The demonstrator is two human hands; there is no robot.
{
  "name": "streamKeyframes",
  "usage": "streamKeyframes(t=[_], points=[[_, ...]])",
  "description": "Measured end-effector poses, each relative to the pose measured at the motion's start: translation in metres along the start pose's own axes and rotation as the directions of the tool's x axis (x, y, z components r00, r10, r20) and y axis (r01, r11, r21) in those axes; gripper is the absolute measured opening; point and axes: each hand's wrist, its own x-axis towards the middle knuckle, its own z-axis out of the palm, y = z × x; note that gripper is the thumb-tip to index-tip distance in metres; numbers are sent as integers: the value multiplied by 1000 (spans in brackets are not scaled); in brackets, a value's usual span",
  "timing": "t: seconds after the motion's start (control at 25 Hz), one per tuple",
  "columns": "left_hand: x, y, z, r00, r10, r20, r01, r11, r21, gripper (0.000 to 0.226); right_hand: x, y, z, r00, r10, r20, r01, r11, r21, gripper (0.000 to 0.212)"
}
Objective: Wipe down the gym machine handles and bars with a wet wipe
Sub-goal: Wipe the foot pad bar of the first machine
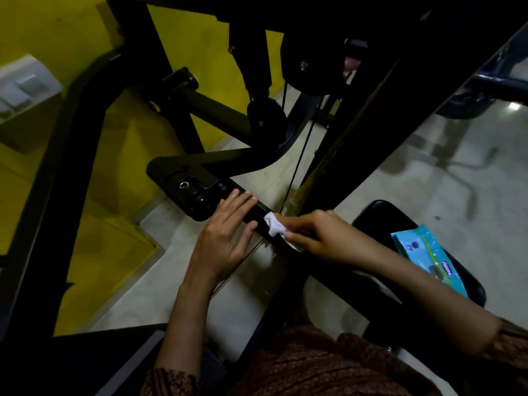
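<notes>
A black machine bar runs diagonally through the middle of the view, ending at a black bracket with a knob. My left hand lies on the bar with its fingers straight, thumb beside the bar. My right hand grips a crumpled white wet wipe and presses it around the bar, just right of my left thumb. The bar's stretch under my right hand is hidden.
A blue pack of wipes lies on a black round seat pad at the right. Black frame beams, pulleys and a thin cable crowd the upper view. Yellow wall at left, pale tiled floor at right.
</notes>
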Motion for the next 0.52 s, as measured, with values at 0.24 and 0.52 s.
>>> streamKeyframes(t=[0.24,0.52], points=[[3,-1,-4,999,13,29,-14,1000,8,43,-50,-1,-22,997,-55,56,63,988,-141,16],[14,-14,-19,995,41,95,-60,978,200,43,-4,-10,40,907,-412,-85,276,736,-619,41]])
